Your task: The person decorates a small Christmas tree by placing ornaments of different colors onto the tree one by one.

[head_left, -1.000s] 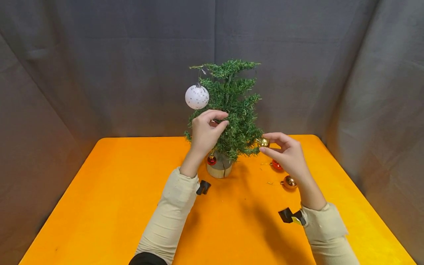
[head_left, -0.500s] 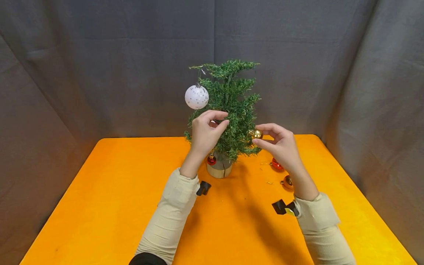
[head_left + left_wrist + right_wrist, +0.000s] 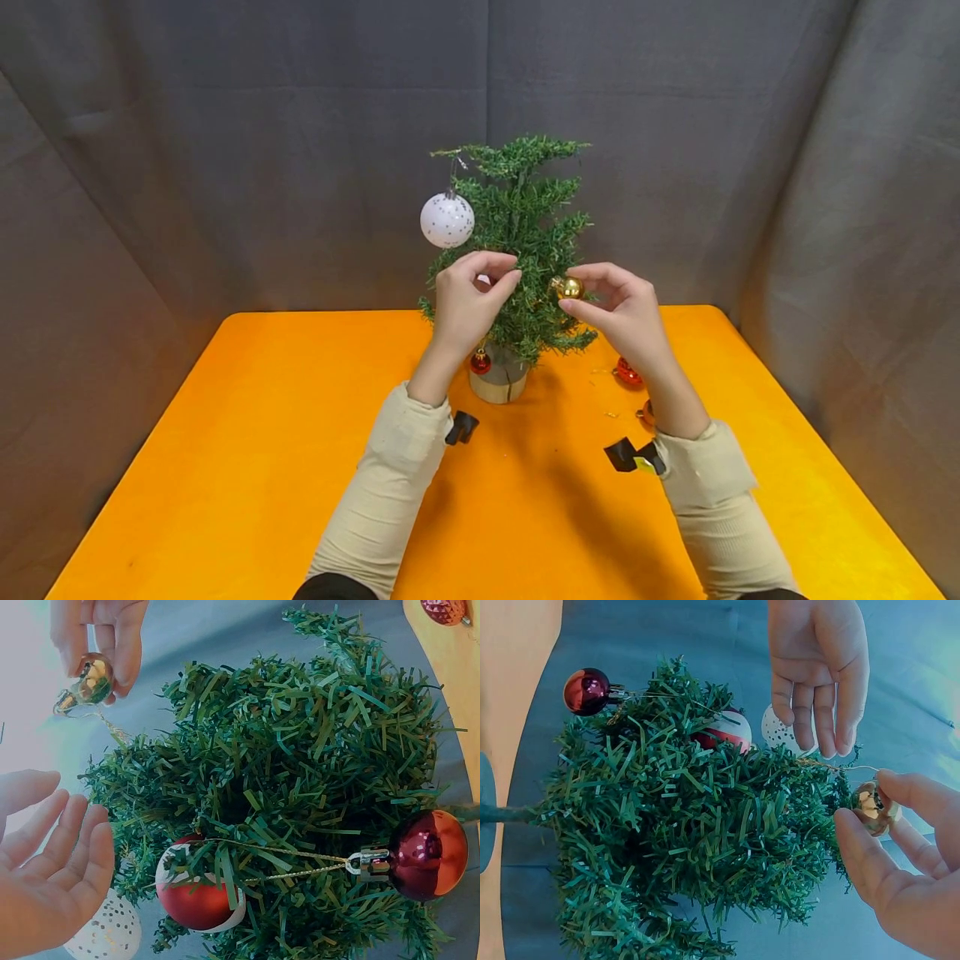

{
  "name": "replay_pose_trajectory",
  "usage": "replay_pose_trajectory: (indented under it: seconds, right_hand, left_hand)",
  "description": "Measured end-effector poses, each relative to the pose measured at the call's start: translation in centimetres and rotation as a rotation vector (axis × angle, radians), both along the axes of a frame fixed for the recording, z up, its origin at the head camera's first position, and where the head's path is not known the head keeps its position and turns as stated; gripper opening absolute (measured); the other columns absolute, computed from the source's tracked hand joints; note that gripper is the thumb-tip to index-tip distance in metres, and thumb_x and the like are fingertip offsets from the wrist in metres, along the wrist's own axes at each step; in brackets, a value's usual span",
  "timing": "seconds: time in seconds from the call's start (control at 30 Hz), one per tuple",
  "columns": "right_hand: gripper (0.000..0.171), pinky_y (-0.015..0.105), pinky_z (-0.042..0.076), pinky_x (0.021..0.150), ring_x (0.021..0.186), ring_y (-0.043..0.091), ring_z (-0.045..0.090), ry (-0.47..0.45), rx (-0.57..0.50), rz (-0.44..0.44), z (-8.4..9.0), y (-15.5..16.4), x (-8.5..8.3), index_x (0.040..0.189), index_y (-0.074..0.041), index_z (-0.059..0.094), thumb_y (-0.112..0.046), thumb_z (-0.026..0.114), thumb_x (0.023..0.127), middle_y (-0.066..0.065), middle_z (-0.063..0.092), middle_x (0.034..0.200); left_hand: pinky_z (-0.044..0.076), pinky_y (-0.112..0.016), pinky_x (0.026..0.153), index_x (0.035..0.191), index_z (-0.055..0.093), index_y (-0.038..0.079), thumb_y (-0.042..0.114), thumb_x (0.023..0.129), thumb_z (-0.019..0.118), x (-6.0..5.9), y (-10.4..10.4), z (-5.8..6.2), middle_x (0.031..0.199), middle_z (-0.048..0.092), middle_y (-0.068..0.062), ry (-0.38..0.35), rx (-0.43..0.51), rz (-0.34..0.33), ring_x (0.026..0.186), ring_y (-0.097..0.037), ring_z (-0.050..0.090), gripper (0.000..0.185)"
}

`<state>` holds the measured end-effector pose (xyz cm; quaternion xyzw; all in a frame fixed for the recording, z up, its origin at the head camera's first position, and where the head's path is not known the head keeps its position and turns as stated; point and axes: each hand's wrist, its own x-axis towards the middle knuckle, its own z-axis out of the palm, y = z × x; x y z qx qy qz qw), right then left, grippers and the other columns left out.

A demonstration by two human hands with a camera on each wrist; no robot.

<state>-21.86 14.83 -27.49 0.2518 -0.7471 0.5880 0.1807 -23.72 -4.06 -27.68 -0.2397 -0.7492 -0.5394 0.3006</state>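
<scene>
A gold bauble is pinched between thumb and fingertips of the right hand, held up against the right side of the small tree at mid height. Its thin hanging loop is seen stretched toward the branch tips in the right wrist view. The left hand is raised at the tree's left front, fingers curled toward the thumb at a branch; in the left wrist view the fingers are seen lying straight and side by side with nothing between them, so no firm grip is shown.

The tree is stood in a wooden pot on the orange table. A white bauble is hung high on the left. A red bauble is hung low near the pot, and a red-and-white bauble is tucked in the branches. On the table right of the tree a red ball is laid, with another gold ball just behind the right wrist. Grey cloth is hung behind.
</scene>
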Motion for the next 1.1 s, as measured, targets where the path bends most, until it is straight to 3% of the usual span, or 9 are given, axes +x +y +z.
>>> replay_pose_trajectory:
  seconds: [0.23, 0.43, 0.77, 1.1]
  right_hand:
    - [0.03, 0.021, 0.05, 0.063, 0.079, 0.013, 0.056, 0.01, -0.003, 0.005, 0.3, -0.4, -0.3, 0.105, 0.01, 0.058, 0.004, 0.066, 0.077, 0.003, 0.06, 0.091]
    - [0.03, 0.022, 0.05, 0.067, 0.082, 0.012, 0.057, 0.011, -0.013, 0.014, 0.4, -0.8, -0.5, 0.105, 0.011, 0.058, 0.006, 0.065, 0.077, 0.003, 0.06, 0.094]
    - [0.029, 0.023, 0.05, 0.066, 0.08, 0.013, 0.058, 0.028, -0.033, 0.039, 0.6, -1.4, -0.6, 0.104, 0.011, 0.058, 0.009, 0.065, 0.076, 0.001, 0.061, 0.092]
    - [0.028, 0.022, 0.05, 0.065, 0.08, 0.013, 0.056, 0.016, -0.04, 0.045, 0.6, -1.7, -0.6, 0.104, 0.013, 0.057, 0.011, 0.063, 0.076, 0.001, 0.06, 0.09]
  left_hand:
    - [0.047, -0.023, 0.061, 0.092, 0.069, 0.001, 0.011, 0.082, 0.064, 0.2, 0.0, 0.0, 0.079, 0.065, -0.007, -0.032, -0.004, -0.019, 0.069, -0.014, 0.056, 0.015]
    - [0.047, -0.024, 0.062, 0.091, 0.067, 0.001, 0.015, 0.086, 0.06, 0.3, -0.1, 0.1, 0.079, 0.065, -0.006, -0.102, -0.012, -0.079, 0.069, -0.013, 0.057, 0.017]
    - [0.043, -0.025, 0.055, 0.102, 0.063, 0.001, 0.019, 0.091, 0.052, 0.1, -0.2, 0.0, 0.086, 0.065, -0.007, -0.202, -0.051, -0.216, 0.074, -0.018, 0.058, 0.024]
    - [0.049, -0.04, 0.068, 0.107, 0.06, -0.001, 0.018, 0.095, 0.045, -0.1, -0.3, -0.1, 0.089, 0.065, -0.011, -0.326, -0.032, -0.356, 0.079, -0.02, 0.059, 0.027]
